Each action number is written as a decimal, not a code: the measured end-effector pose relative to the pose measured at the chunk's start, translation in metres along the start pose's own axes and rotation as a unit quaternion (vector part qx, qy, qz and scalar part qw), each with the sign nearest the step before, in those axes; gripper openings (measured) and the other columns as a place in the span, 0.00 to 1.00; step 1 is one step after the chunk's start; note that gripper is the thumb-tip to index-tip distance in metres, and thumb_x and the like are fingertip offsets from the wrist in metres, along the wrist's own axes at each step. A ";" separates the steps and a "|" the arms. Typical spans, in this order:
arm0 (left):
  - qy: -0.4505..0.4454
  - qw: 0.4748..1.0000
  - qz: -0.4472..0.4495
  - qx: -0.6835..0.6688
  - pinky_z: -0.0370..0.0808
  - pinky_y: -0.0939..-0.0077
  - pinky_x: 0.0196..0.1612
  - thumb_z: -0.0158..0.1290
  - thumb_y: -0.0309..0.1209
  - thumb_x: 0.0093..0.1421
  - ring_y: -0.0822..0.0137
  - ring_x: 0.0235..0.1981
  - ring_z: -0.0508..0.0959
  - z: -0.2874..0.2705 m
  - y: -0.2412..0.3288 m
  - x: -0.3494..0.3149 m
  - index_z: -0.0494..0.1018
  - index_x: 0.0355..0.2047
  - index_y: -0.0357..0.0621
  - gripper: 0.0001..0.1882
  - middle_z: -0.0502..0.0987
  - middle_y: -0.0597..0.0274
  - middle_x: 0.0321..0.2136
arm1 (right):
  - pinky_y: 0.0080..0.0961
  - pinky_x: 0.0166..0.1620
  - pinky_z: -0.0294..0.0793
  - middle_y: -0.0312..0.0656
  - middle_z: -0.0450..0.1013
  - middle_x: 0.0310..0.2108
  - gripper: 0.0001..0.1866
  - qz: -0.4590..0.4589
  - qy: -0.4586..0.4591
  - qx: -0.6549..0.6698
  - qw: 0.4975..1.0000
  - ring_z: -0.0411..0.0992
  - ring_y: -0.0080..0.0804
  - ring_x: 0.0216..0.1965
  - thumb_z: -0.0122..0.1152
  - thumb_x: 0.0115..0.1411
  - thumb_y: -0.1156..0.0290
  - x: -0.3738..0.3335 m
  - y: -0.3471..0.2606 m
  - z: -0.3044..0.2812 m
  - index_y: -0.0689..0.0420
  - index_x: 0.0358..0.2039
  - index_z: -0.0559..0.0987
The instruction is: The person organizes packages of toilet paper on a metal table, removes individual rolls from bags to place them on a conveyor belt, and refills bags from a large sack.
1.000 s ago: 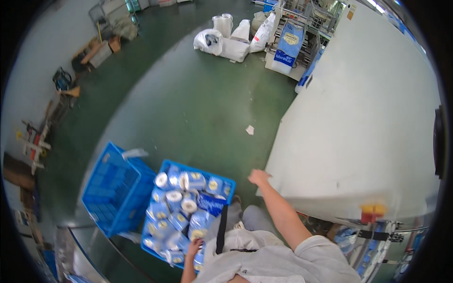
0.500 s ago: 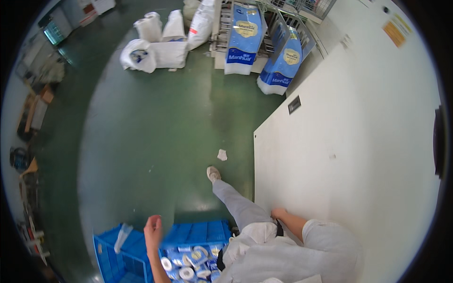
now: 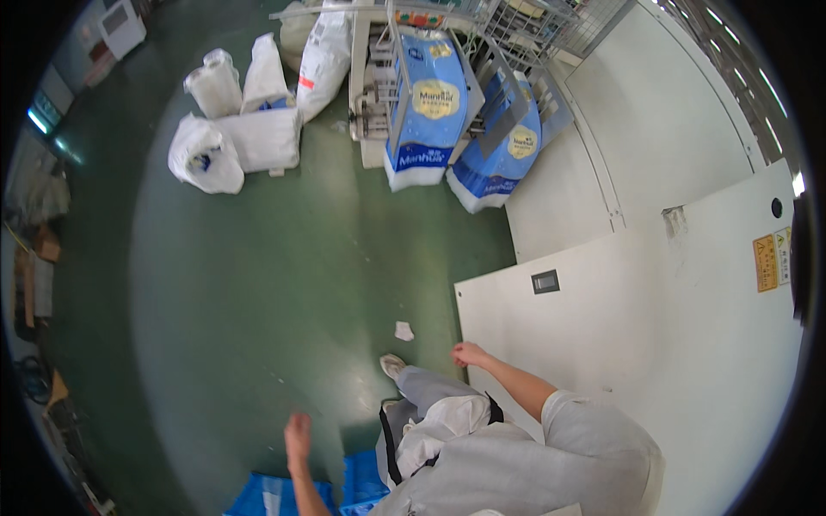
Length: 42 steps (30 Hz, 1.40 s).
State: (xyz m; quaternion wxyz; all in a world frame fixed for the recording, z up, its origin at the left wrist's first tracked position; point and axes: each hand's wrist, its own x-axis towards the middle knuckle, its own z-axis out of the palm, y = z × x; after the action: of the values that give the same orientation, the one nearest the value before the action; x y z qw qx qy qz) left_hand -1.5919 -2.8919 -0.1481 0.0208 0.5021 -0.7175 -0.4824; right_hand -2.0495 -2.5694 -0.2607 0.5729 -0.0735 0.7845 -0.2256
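Note:
My left hand point(image 3: 298, 434) hangs in front of me above the floor, near the blue crates point(image 3: 277, 494) at the lower edge. Motion smears its fingers, and no object shows in it. My right hand point(image 3: 467, 353) is beside the edge of a white panel point(image 3: 559, 331); its fingers are curled in and nothing shows in them. I cannot tell whether it touches the panel. Ahead, two tall blue plastic packages with white ends, one point(image 3: 428, 112) on the left and another point(image 3: 502, 155) on the right, lean against metal guides of a machine.
A scrap of white paper point(image 3: 403, 331) lies on the green floor point(image 3: 284, 284) beyond my foot point(image 3: 392, 365). White wrapped bundles point(image 3: 258, 142) and a full white sack point(image 3: 324, 64) stand at the far left. A wire basket point(image 3: 533, 30) is behind the packages. Assorted items line the left wall.
I have moved forward, so the packages and panel are nearer and the crates have slid mostly out of view. My right hand has swung forward from my side; the left has come slightly right.

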 end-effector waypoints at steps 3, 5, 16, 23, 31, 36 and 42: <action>-0.058 0.973 -0.175 -0.139 0.74 0.62 0.27 0.54 0.39 0.65 0.69 0.26 0.76 0.027 -0.086 -0.040 0.75 0.29 0.42 0.13 0.77 0.58 0.23 | 0.27 0.38 0.78 0.41 0.82 0.33 0.13 -0.169 0.055 -0.001 0.984 0.79 0.28 0.33 0.57 0.64 0.64 0.026 -0.130 -0.018 0.59 0.40 0.82; -0.142 0.980 -0.141 0.015 0.73 0.61 0.24 0.57 0.35 0.59 0.67 0.23 0.76 0.042 -0.097 -0.062 0.73 0.24 0.48 0.09 0.75 0.61 0.21 | 0.27 0.44 0.77 0.41 0.82 0.35 0.12 -0.260 0.114 0.029 0.958 0.79 0.28 0.38 0.59 0.63 0.65 0.039 -0.197 -0.039 0.59 0.42 0.82; 0.048 0.944 -0.200 -0.256 0.76 0.76 0.29 0.53 0.40 0.68 0.69 0.30 0.81 -0.112 -0.036 0.144 0.75 0.39 0.42 0.13 0.81 0.62 0.30 | 0.30 0.53 0.74 0.40 0.76 0.50 0.17 -0.485 0.258 0.427 0.719 0.74 0.31 0.52 0.59 0.64 0.63 0.099 -0.527 -0.319 0.56 0.51 0.77; 0.165 0.943 -0.087 -0.274 0.77 0.75 0.38 0.51 0.38 0.70 0.68 0.38 0.81 -0.131 0.140 0.241 0.74 0.47 0.43 0.13 0.81 0.62 0.38 | 0.21 0.39 0.77 0.40 0.80 0.39 0.12 -0.419 0.321 0.424 0.736 0.79 0.27 0.38 0.58 0.68 0.66 0.159 -0.667 -0.477 0.59 0.46 0.80; -0.154 0.973 -0.103 0.138 0.76 0.73 0.40 0.51 0.40 0.68 0.70 0.36 0.79 0.010 0.144 0.204 0.79 0.42 0.47 0.13 0.81 0.69 0.35 | 0.16 0.33 0.71 0.34 0.80 0.34 0.14 -0.434 0.304 0.516 0.674 0.77 0.19 0.33 0.70 0.61 0.61 0.248 -0.716 -0.557 0.58 0.41 0.82; -0.173 0.923 -0.042 0.340 0.76 0.69 0.41 0.50 0.40 0.69 0.68 0.36 0.78 0.015 0.144 0.194 0.77 0.44 0.48 0.13 0.79 0.68 0.36 | 0.19 0.32 0.72 0.34 0.81 0.31 0.14 -0.437 0.305 0.529 0.660 0.79 0.23 0.30 0.72 0.57 0.69 0.259 -0.734 -0.535 0.58 0.42 0.80; -0.163 0.889 0.149 0.402 0.76 0.65 0.47 0.50 0.38 0.69 0.66 0.42 0.78 -0.025 0.149 0.299 0.73 0.51 0.48 0.14 0.78 0.66 0.41 | 0.31 0.29 0.72 0.42 0.77 0.23 0.17 -0.386 0.490 0.381 0.683 0.75 0.30 0.25 0.69 0.57 0.58 0.232 -0.696 -0.544 0.61 0.29 0.79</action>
State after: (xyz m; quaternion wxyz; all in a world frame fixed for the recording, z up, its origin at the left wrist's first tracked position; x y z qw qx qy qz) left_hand -1.8314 -3.1251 -0.1643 -0.2281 0.2689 -0.9099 -0.2186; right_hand -2.7336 -3.1273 -0.0250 -0.0521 -0.0244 0.7021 -0.7098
